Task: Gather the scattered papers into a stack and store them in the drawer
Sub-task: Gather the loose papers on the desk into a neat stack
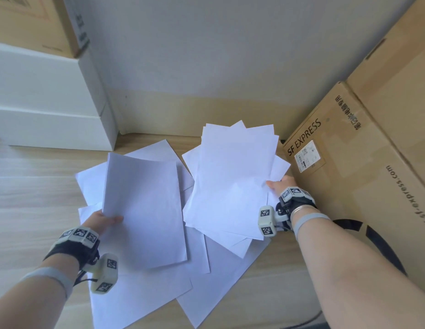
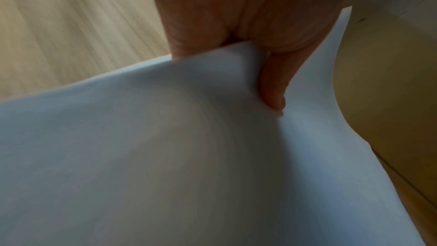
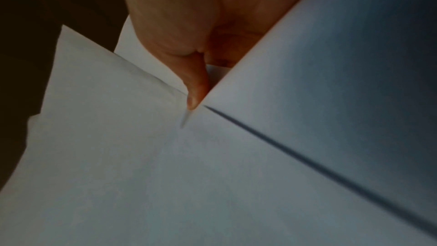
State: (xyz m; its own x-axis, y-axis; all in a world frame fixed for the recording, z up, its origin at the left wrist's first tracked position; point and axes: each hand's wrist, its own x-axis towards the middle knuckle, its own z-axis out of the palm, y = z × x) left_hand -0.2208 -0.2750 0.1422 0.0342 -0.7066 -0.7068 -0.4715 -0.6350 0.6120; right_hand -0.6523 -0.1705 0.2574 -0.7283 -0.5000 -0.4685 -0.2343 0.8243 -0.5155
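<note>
Left hand (image 1: 101, 222) pinching one sheet (image 1: 145, 210) at 7 o'clock, long axis pointing 12, right hand (image 1: 279, 186) pinching a fanned stack (image 1: 232, 181) at 4 o'clock, loose papers (image 1: 140, 298) lying beneath.

Thin matt white paper sheets (image 1: 145, 210), smooth, slightly curled where lifted; a second fanned bundle of matt white paper (image 1: 232, 176) just right of them, one crease visible. Pale wood-grain plank floor (image 1: 28, 205) under the sheets, low satin sheen. Brown corrugated cardboard box (image 1: 337, 162) right of the sheets, matt, printed, with a paper label. Smooth white painted cabinet (image 1: 40, 103) left of the sheets. Matt grey wall (image 1: 206, 43) behind.
</note>
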